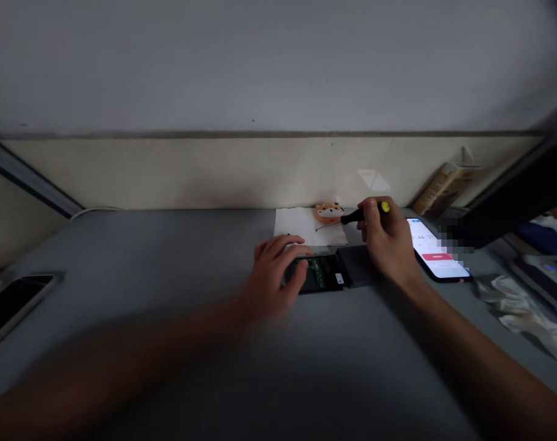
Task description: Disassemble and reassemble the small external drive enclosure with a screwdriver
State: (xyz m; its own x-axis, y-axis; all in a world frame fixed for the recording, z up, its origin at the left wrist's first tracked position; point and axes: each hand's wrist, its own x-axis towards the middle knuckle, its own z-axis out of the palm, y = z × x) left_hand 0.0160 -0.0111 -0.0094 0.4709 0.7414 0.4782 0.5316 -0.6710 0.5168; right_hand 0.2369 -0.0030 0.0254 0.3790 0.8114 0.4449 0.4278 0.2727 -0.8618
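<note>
A black device with its casing opened (pixel 332 272) lies on the desk, and a green circuit board (pixel 315 271) shows inside it. Over its left end is my left hand (pixel 278 272), fingers apart and slightly bent, covering part of the device; whether the fingertips press on it is hard to see. A dark flat cover-like piece (pixel 358 264) adjoins the device on the right. My right hand (pixel 388 242) grips a screwdriver (pixel 353 216) with a black handle and yellow end, its thin shaft pointing left above a white paper (pixel 296 222).
An orange-and-white animal-faced object (pixel 329 212) sits at the paper's back edge. To the right are a lit phone (pixel 437 251), crumpled tissue (pixel 524 312) and a leaning box (pixel 446 187). A dark-screened device (pixel 18 303) lies far left; a wall (pixel 214 174) bounds the desk behind.
</note>
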